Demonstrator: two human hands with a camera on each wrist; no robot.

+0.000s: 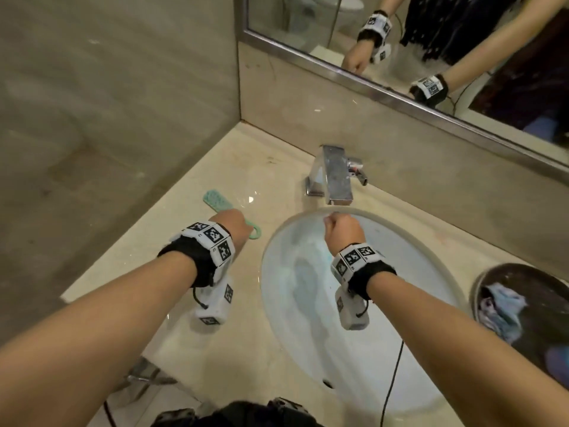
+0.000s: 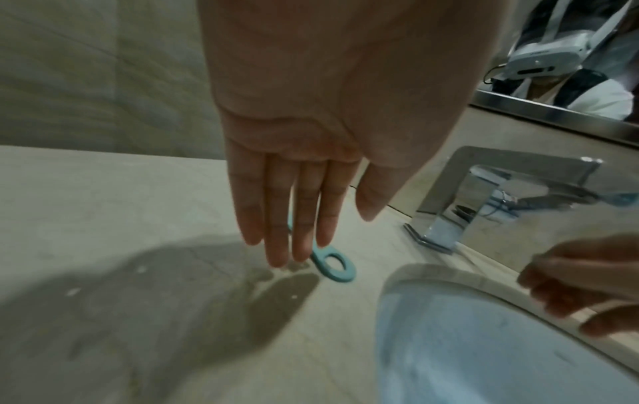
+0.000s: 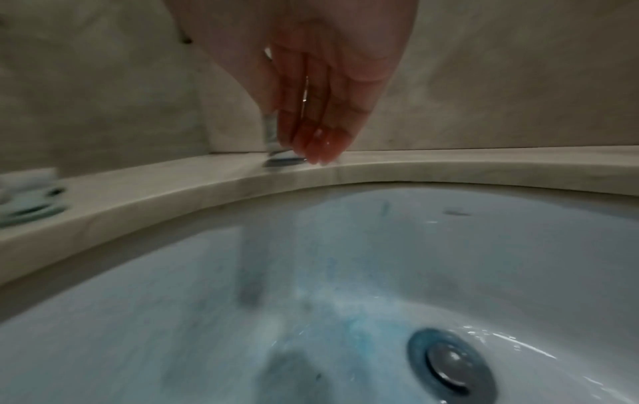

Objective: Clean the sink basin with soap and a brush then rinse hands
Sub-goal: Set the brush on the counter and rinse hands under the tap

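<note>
Left hand: the left hand (image 2: 332, 131) is seen flat, fingers (image 2: 276, 218) straight and together, nothing held; it is poised over the countertop (image 2: 103, 205), fingertips just above the ring end of the brush
Right hand: the right hand (image 3: 321, 90) is held over the far part of the sink basin (image 3: 345, 273), below the faucet spout; fingers (image 3: 325, 136) are extended downward and close together in the wrist view, wet, nothing gripped; from the head view they look bunched
Brush: the teal brush (image 1: 217, 203) is lying flat on the countertop left of the basin; its ring handle (image 2: 333, 263) is partly covered by the left hand
Basin: white, with bluish soapy film; the drain stopper (image 3: 449, 363) is seen at the bottom
Faucet: the chrome faucet (image 1: 334, 175) is mounted behind the basin; a running stream cannot be made out
Writing: only black-and-white square marker codes are found on the wrist bands (image 1: 212, 241); no brand can be read
Obscured: the dark bowl (image 1: 529, 318) holding crumpled cloth is cut off at the right edge; both wrist views are motion-blurred; the mirror (image 1: 431, 41) shows only partial reflections of the arms
</note>
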